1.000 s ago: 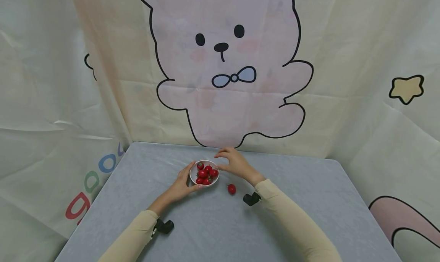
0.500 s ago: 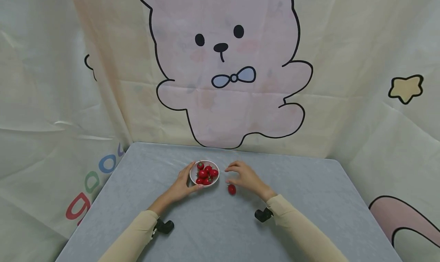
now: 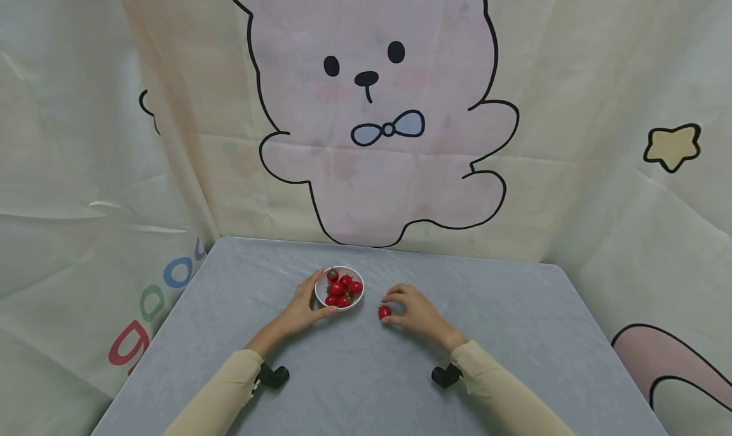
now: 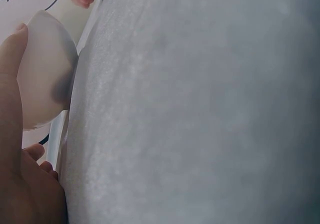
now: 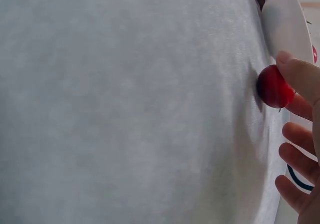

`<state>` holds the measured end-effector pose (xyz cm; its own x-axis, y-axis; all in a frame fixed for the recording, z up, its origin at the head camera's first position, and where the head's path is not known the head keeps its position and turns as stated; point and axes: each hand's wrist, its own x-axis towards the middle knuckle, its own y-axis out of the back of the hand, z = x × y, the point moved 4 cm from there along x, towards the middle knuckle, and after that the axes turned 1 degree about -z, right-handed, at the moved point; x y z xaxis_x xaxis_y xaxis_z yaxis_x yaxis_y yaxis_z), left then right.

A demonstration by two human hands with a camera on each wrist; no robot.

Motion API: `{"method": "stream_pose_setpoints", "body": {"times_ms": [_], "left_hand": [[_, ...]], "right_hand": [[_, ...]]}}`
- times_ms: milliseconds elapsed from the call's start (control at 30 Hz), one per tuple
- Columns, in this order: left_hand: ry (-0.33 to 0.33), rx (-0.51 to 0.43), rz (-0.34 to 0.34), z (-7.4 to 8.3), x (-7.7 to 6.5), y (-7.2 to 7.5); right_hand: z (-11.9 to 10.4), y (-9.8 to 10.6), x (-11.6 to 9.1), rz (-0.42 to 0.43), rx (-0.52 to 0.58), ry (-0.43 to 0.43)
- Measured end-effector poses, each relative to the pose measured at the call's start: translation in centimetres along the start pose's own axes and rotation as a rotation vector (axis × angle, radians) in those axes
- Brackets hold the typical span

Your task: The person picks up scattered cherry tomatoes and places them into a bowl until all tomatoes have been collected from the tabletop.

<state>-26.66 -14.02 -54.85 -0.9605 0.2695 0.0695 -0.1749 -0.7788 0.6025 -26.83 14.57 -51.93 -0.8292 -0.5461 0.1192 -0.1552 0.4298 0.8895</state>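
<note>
A small white bowl [image 3: 322, 288] stands on the table with several red cherry tomatoes [image 3: 337, 289] in it. My left hand [image 3: 297, 311] holds the bowl from its left side, thumb at the near rim and fingers round the far side. In the left wrist view the thumb lies against the bowl's outer wall [image 4: 47, 69]. To the right of the bowl, my right hand [image 3: 420, 313] pinches a single cherry tomato [image 3: 384, 312] between thumb and forefinger. The right wrist view has this tomato [image 5: 274, 87] at the tablecloth, the other fingers spread apart from it.
A grey-blue cloth covers the table [image 3: 354, 379]. Behind it hangs a fabric backdrop [image 3: 394, 188] with a cartoon bear, and similar curtains flank both sides. Each wrist carries a small black camera [image 3: 446, 376].
My right hand has moved from the bowl's right rim toward me and rightward, down to the loose cherry tomato, and now pinches it. The left hand and bowl stay in place.
</note>
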Motion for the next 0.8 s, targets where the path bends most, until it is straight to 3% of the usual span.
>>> {"method": "stream_pose_setpoints", "body": {"times_ms": [367,800], "left_hand": [[0.016,0.010,-0.011,-0.19,-0.06,-0.02],[0.006,0.003,0.000,-0.05,-0.02,-0.03]], "right_hand": [[0.16,-0.78,-0.61,-0.001,-0.004,-0.001],[-0.08,0.00,-0.39,0.027,-0.021,0.012]]}}
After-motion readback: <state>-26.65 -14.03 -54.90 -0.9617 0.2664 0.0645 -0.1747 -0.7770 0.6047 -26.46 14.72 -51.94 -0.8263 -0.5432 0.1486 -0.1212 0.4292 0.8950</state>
